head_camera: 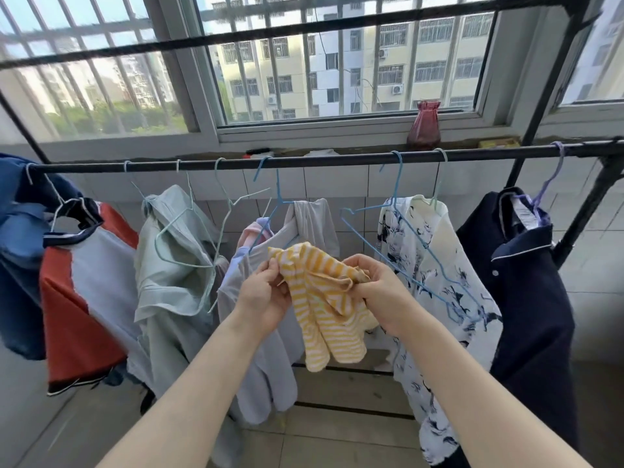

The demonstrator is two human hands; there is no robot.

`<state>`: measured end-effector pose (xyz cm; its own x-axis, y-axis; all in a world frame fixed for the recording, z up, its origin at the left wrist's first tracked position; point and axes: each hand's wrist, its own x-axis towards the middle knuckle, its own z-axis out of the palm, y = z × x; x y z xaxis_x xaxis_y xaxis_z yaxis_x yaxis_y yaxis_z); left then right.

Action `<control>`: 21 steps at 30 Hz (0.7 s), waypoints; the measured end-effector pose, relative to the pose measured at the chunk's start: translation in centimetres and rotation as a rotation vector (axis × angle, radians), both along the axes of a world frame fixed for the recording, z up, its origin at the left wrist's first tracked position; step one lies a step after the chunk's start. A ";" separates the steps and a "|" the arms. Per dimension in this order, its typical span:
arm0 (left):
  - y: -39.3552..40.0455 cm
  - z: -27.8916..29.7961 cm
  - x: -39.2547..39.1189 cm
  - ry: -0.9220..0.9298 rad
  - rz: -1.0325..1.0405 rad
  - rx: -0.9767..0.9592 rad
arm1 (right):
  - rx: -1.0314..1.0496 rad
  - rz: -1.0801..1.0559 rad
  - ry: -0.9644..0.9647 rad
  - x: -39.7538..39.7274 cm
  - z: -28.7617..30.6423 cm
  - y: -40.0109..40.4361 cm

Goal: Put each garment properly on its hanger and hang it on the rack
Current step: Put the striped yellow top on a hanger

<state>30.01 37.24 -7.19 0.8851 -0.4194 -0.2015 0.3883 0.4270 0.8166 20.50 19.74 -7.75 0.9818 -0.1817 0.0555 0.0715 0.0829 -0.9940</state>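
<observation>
1. The rack [324, 159] is spanning the whole width of the view below the window, its dark bar carrying a row of wire hangers.
2. The navy shirt [526, 298] is hanging at the far right on a purple hanger [548, 184].
3. The white floral garment [439, 298] is hanging just left of it, with a bare blue hanger [398, 228] lying against its front.
4. The pale green shirt [172, 282] is drooping unevenly left of centre, with a bare pale green hanger [189, 244] in front of it.
5. The red, white and navy top [81, 298] is hanging beside it, and a blue garment [17, 248] is hanging at the far left edge.
6. The grey garment [263, 349] is hanging at centre, behind both hands.
7. The yellow striped garment [324, 309] is being held in front of the rack, off any hanger, its lower part dangling.
8. The left hand [266, 298] is pinching its upper left edge.
9. The right hand [378, 295] is gripping its bunched upper right edge.
10. A red vase [423, 126] is standing on the windowsill.
</observation>
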 end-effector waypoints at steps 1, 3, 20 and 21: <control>0.1 0.0 0.1 0.033 0.004 -0.063 | 0.004 0.037 0.019 -0.1 0.0 0.0; 0.4 0.2 0.4 0.076 -0.002 -0.149 | 0.034 0.133 0.086 -0.1 0.1 0.0; 1.3 0.1 -0.5 -0.326 0.049 0.674 | 0.201 -0.027 0.034 -0.9 1.9 0.4; 1.1 0.2 -0.9 -0.425 -0.017 0.686 | 0.144 0.021 0.038 -0.9 2.1 0.5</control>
